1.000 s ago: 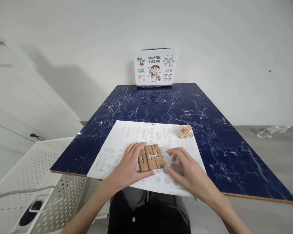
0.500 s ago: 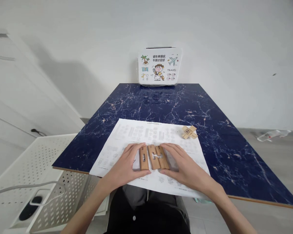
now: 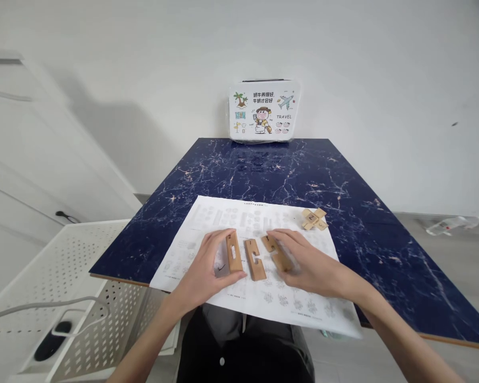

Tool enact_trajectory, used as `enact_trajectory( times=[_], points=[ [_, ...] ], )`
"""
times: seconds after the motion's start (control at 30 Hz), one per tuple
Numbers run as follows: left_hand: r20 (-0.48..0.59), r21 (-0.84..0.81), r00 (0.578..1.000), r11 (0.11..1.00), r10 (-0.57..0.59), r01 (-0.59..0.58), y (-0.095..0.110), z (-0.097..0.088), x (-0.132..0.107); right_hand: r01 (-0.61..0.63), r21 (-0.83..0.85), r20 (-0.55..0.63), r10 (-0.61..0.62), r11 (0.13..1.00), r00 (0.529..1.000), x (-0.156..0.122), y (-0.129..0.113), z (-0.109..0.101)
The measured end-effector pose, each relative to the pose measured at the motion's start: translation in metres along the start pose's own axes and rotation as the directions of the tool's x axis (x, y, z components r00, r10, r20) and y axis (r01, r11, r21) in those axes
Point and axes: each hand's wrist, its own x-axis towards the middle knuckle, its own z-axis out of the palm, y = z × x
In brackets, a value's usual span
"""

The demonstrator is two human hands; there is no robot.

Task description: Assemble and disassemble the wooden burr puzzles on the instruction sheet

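Between the thumb and fingers of my left hand point(image 3: 209, 260) is a wooden puzzle piece marked 2 point(image 3: 234, 254), with a long slot through it. A notched wooden piece marked 1 point(image 3: 255, 260) lies untouched on the printed sheet point(image 3: 183, 250), between my hands. My right hand point(image 3: 307, 260) grips another notched wooden piece point(image 3: 277, 254) at its ends, tilted and apart from the middle one; its mark is too small to read. An assembled cross-shaped wooden puzzle point(image 3: 314, 218) rests at the sheet's upper right corner.
The dark blue marbled table point(image 3: 263, 175) has a white cartoon-printed case point(image 3: 264, 111) at its back, against the wall. To the left stands a white perforated cart point(image 3: 80, 239) with a cable point(image 3: 43, 304). A clear plastic wrapper point(image 3: 453, 225) lies on the floor at the right.
The right piece has been moved away to the right and turned, parting from the middle piece. The left piece has tilted slightly in my left hand. The view has shifted a little.
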Motion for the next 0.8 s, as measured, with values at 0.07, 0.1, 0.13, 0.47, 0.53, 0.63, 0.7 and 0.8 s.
enact_trajectory(
  times=[0.07, 0.1, 0.13, 0.47, 0.53, 0.63, 0.7, 0.8],
  points=[
    [-0.026, -0.012, 1.0, 1.0, 0.005, -0.006, 0.001, 0.0, 0.0, -0.064, -0.048, -0.025, 0.063, 0.997, 0.998, 0.003, 0.003, 0.001],
    [-0.038, -0.022, 0.999, 1.0, -0.003, 0.003, 0.001, 0.0, 0.0, -0.102, -0.075, -0.045, 0.099, 0.992, 0.994, 0.005, 0.005, 0.002],
    [-0.048, -0.04, 0.999, 0.999, -0.019, 0.017, 0.001, 0.0, -0.001, -0.136, -0.102, -0.065, 0.13, 0.985, 0.989, 0.008, 0.006, 0.004],
    [-0.088, -0.875, 0.956, 0.48, -0.28, 0.061, -0.007, 0.008, 0.013, -0.105, 0.24, 0.0, 0.109, 0.965, 0.994, 0.059, -0.014, -0.016],
    [-0.101, -0.942, 0.937, 0.335, -0.333, 0.018, -0.007, 0.011, 0.015, -0.051, 0.556, 0.111, -0.013, 0.83, 0.994, 0.066, -0.025, -0.014],
    [-0.165, -0.952, 0.92, 0.301, -0.355, -0.055, -0.008, 0.013, 0.012, -0.096, 0.82, 0.202, -0.128, 0.564, 0.971, 0.072, -0.034, 0.001],
    [-0.204, -0.934, 0.917, 0.348, -0.344, -0.077, -0.008, 0.014, 0.009, -0.142, 0.872, 0.233, -0.143, 0.469, 0.962, 0.074, -0.033, 0.014],
    [-0.235, -0.903, 0.919, 0.42, -0.316, -0.087, -0.006, 0.015, 0.004, -0.185, 0.899, 0.264, -0.153, 0.397, 0.952, 0.073, -0.027, 0.026]
  ],
)
